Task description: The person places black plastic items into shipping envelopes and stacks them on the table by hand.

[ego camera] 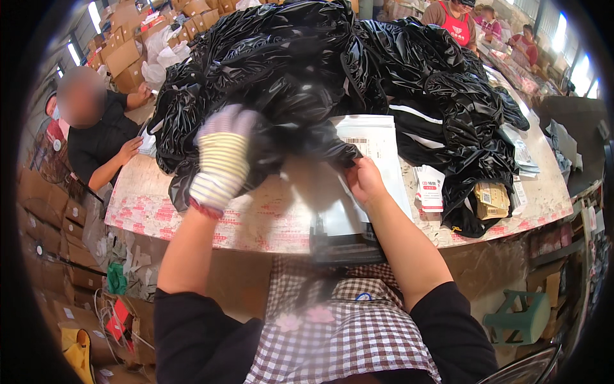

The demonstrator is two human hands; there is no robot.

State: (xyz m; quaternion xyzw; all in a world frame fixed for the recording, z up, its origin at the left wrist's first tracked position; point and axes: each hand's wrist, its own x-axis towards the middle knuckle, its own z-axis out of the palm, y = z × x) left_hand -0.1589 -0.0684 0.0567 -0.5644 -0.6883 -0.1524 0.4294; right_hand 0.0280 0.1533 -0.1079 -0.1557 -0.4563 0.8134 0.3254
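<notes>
Across the table lies a large heap of shiny black fabric covers or garments (268, 57). My left hand (223, 156), in a striped knitted glove, is against the near left side of the heap, its fingers blurred; whether it grips the fabric I cannot tell. My bare right hand (367, 178) pinches an edge of the black fabric between thumb and fingers. Under and beside that hand lie white plastic mailing bags (397, 168) bearing printed labels. Farther right are a stack of white printed cards (430, 189) and a bundle of tan tags (492, 200).
The table's near edge (268, 242) runs before my checked apron. A person in black (103, 125) works at the left side. Other people stand at the far right, behind the heap. Cardboard boxes (123, 62) are piled at the back left; a green stool (520, 314) stands at lower right.
</notes>
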